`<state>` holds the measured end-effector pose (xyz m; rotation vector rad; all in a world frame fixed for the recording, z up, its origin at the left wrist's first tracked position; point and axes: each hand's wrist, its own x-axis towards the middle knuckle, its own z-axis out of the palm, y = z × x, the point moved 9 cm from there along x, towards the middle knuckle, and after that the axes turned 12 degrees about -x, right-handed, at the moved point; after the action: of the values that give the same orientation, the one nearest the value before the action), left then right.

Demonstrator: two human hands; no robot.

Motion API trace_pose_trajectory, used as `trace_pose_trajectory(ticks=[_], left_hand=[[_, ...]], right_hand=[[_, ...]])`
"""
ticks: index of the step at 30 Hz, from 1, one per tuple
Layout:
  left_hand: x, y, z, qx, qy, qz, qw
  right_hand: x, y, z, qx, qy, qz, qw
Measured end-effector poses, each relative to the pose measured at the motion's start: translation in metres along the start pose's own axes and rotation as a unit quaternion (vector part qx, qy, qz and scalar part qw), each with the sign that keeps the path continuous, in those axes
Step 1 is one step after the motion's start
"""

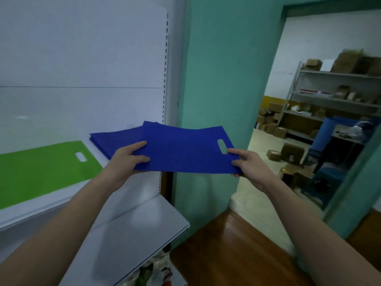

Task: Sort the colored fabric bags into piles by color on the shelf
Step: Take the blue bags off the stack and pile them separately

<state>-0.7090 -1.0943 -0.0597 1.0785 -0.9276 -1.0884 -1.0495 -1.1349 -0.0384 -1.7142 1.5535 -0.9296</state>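
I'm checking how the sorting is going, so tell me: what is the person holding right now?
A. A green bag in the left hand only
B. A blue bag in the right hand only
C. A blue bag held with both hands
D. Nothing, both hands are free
C: the left hand and the right hand each grip an edge of one blue bag, held in the air beside the blue pile; the green bag lies on the shelf.

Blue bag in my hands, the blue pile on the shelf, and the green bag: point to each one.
blue bag point(181, 153), head view, middle of its flat face
blue pile point(117, 141), head view, top sheet left of the held bag
green bag point(41, 170), head view, centre of its face
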Motion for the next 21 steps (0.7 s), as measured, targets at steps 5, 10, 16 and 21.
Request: trace_pose_trajectory(ticks=[5,10,16,21], left_hand=[[0.026,0.012,-0.041,0.044,0.085,0.017,0.995],[0.039,0.023,-0.079,0.165,0.2,0.024,0.966],[0.042,0.024,-0.081,0.335,0.286,-0.02,0.898],[0.055,0.017,-0.083,0.443,0.298,-0.089,0.841]], right_hand=[[0.082,-0.027,0.04,-0.021,-0.035,-0.065,0.997],[0.149,-0.057,0.073,-0.012,-0.014,-0.123,0.992],[0.211,-0.071,0.128,-0.093,-0.05,-0.169,0.98],[0.237,-0.07,0.153,-0.187,-0.103,-0.193,0.958]])
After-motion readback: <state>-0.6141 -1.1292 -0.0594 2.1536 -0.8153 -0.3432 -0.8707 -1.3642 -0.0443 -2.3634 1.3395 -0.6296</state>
